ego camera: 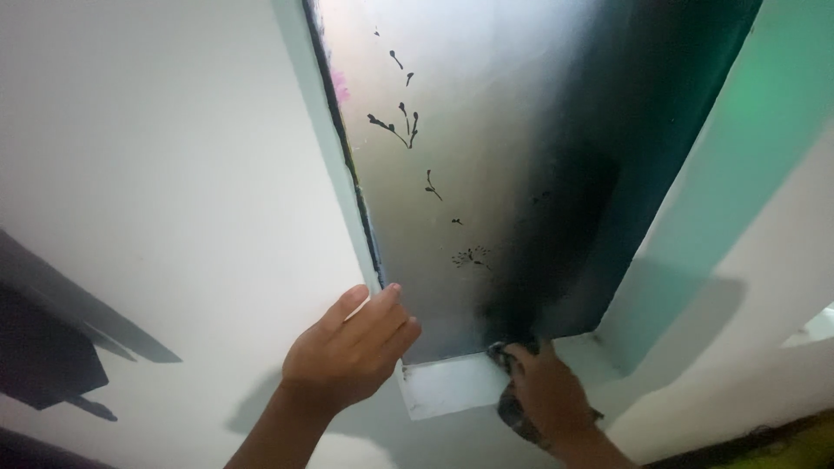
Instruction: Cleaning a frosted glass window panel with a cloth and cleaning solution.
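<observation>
Overhead, frosted window pane point(486, 174) with dark floral marks, left hand point(347, 352) open, fingertips touching its lower left frame edge, right hand point(547, 391) closed apparently on a dark cloth point(508, 352) at its bottom edge.

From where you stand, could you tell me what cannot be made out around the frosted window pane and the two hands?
- Head view: the right hand covers most of a dark patterned cloth, so its full shape is hidden.
- The right side of the frosted glass pane with black dandelion marks lies in deep shadow; its surface is unreadable.
- The pane's top is cut off by the frame edge.
- The left hand hides the pale window frame beneath its fingers.
</observation>
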